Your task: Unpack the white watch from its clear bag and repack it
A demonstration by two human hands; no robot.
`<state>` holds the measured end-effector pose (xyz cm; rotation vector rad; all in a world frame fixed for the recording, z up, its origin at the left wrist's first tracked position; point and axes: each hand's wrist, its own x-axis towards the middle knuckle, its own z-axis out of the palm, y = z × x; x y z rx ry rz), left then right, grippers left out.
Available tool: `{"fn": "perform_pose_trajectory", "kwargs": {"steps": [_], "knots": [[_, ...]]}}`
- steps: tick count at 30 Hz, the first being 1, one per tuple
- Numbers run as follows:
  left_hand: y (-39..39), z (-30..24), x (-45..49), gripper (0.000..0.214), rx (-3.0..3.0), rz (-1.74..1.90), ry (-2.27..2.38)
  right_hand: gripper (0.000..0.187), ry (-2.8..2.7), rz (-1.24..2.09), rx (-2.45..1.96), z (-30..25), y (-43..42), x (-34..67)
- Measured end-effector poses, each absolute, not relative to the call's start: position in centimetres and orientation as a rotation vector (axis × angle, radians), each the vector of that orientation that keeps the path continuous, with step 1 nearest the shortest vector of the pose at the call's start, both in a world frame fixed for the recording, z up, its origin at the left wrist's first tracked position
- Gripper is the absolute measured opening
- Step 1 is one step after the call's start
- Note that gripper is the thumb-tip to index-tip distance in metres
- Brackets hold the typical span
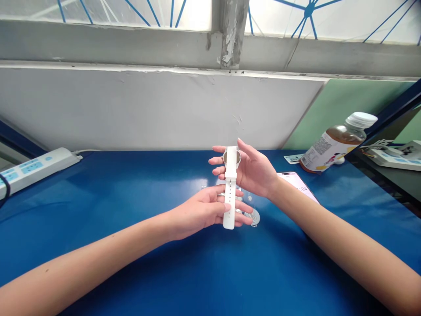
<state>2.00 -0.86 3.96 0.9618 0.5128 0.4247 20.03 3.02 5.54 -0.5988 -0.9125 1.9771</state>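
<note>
White round watch w/ flat, rubbery-looking strap (230, 191) is above the shiny blue desk (210, 272), prob. light, bendy, best held by its rim, L hand (204, 208) pinching the strap, R hand (255, 173) spread behind.

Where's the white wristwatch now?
In the head view, the white wristwatch is just right of centre, held by the left hand, the right hand behind its top.

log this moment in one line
left hand: holds white watch by strap | right hand: behind watch's upper part | phone, bottle: on blue table
</note>
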Motion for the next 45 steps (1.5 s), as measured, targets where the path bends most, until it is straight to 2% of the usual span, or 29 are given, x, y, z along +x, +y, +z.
{"fn": "perform_pose_trajectory", "kwargs": {"steps": [7, 16, 20, 23, 28, 32, 39, 45], "knots": [[-0.7, 3.8, 1.8, 0.03, 0.96, 0.414, 0.498, 0.053, -0.924, 1.986, -0.584, 5.3, 3.3, 20.2], [-0.4, 3.6, 1.8, 0.034, 0.923, 0.411, 0.464, 0.037, -0.832, 1.951, -0.592, 5.3, 3.4, 20.1], [0.0, 3.5, 1.7, 0.073, 0.827, 0.403, 0.377, 0.02, -0.721, 1.792, -0.624, 5.6, 3.9, 20.2], [0.0, 3.5, 1.7, 0.084, 0.814, 0.434, 0.398, 0.017, -0.663, 1.672, -0.649, 5.4, 4.3, 20.4], [-0.2, 3.9, 2.1, 0.072, 0.813, 0.49, 0.526, 0.026, -0.773, 1.625, -0.687, 5.1, 4.2, 20.2], [-0.4, 4.5, 2.4, 0.057, 0.857, 0.591, 0.516, 0.022, -0.944, 1.666, -0.711, 5.5, 3.4, 19.9], [-0.4, 3.8, 2.5, 0.034, 1.018, 0.65, 0.64, 0.025, -1.396, 1.163, -0.852, 5.8, 2.4, 19.2], [-0.5, 3.8, 2.4, 0.029, 1.083, 0.605, 0.648, 0.024, -1.47, 1.155, -0.894, 5.5, 2.1, 18.8]]}}
